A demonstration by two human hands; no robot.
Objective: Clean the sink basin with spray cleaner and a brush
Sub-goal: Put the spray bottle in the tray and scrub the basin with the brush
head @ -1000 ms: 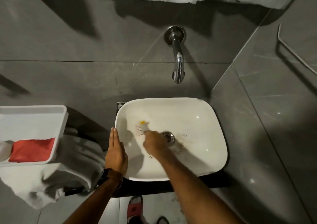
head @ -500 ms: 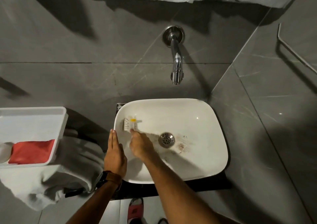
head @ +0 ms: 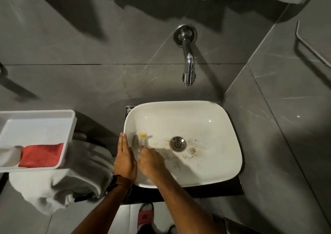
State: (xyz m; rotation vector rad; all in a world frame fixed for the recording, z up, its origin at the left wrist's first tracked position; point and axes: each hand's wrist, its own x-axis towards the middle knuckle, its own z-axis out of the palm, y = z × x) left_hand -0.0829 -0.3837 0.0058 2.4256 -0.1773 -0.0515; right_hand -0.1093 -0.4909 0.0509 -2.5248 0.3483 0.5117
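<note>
A white rounded-rectangle sink basin (head: 206, 113) sits on a dark counter, with a steel drain (head: 177, 143) at its centre and brown specks of dirt around it. My right hand (head: 151, 163) is inside the basin, shut on a small white brush (head: 140, 140) with a yellow mark. The bristles press against the basin's left inner wall. My left hand (head: 124, 159) lies flat, fingers together, on the basin's left rim; a watch is on that wrist. No spray bottle is in view.
A chrome wall tap (head: 188, 61) hangs over the basin's back. A white tray (head: 39, 115) at the left holds a red cloth (head: 42, 155). A grey-white towel (head: 59, 185) lies under it. Grey tiled walls surround; a rail (head: 311, 47) is on the right wall.
My right hand has carried the brush from near the drain to the basin's left wall. The left hand stays on the rim.
</note>
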